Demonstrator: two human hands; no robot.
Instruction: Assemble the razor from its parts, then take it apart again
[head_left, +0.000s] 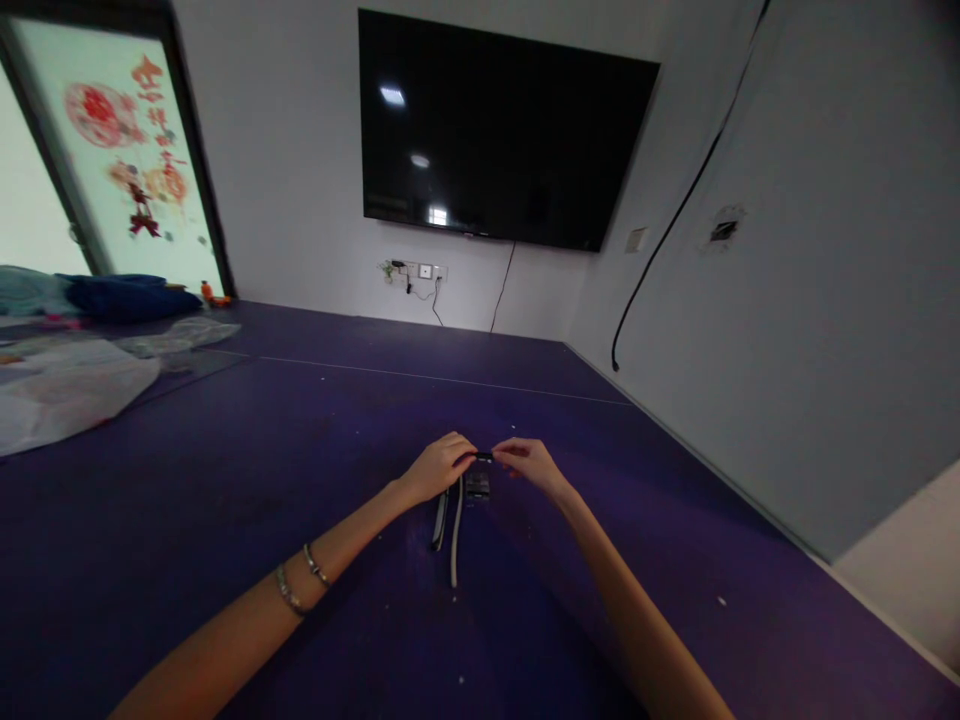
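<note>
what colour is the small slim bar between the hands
The slim bar is mostly black; head view.

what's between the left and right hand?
Head view: a small dark piece spans the gap, one end at the left hand, the other at the right hand.

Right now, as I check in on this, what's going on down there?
A person's left hand and right hand hold a small dark piece between them, one at each end. Just on the near side of it, a dark, flat item lies on the purple surface; its details are too small to make out. A long pale strip and a shorter strip extend toward the camera from beside the left hand; whether that hand touches them is unclear.
</note>
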